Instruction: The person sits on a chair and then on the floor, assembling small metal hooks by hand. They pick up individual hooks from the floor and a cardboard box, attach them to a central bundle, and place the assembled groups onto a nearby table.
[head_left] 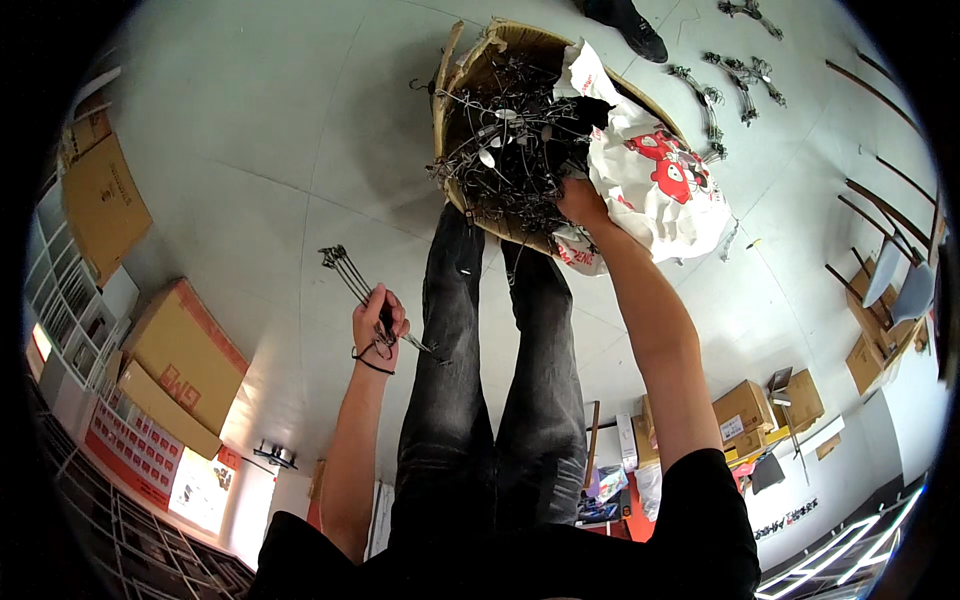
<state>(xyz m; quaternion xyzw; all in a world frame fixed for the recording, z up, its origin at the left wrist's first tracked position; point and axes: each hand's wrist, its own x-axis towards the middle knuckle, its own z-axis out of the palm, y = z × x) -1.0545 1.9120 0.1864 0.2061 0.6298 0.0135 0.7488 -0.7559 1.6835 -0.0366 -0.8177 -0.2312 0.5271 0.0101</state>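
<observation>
My left hand (380,322), out to the left of my leg, is closed round a small bundle of thin metal wire hooks (346,270). Their curled ends fan out past the fingers, and a dark cord circles that wrist. My right hand (582,203) reaches into a tangled heap of dark wire hooks (505,150), some with pale oval plates. Its fingertips are hidden there, so whether they grip anything does not show. The heap fills a cardboard box (440,125) in front of my knees. A white plastic bag (655,190) with red prints drapes over the box's right side.
Several bunches of wire hooks (745,85) lie on the grey floor at the far right. Someone's dark shoe (630,28) stands beyond the box. Large cartons (185,365) and wire racks line the left; chairs (890,270) and smaller cartons (745,410) stand right.
</observation>
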